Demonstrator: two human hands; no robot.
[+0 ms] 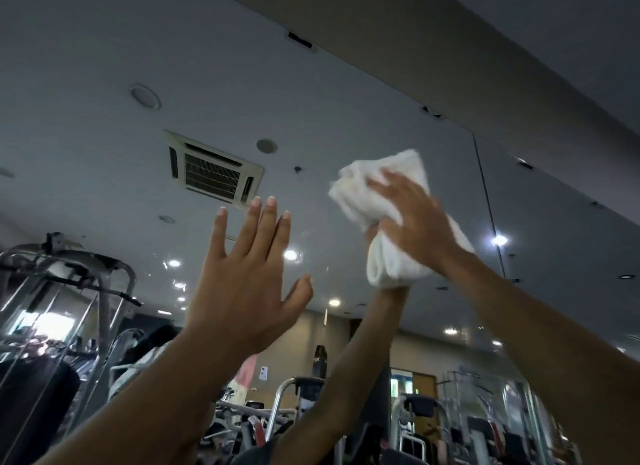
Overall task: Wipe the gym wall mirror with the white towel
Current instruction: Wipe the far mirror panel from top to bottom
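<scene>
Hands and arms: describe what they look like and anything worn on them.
The left hand and right hand are bare: no gloves, rings or watch visible. The left forearm and right forearm show no sleeve. The left fingernails have pale tips; the right hand is motion-blurred.

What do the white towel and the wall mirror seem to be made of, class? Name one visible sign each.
White towel: probably soft terry cotton, matt and fluffy; it bunches in thick folds under the right hand. Wall mirror: likely glass, smooth and glossy; it reflects ceiling lights and gym machines, with a thin seam between panels.
</scene>
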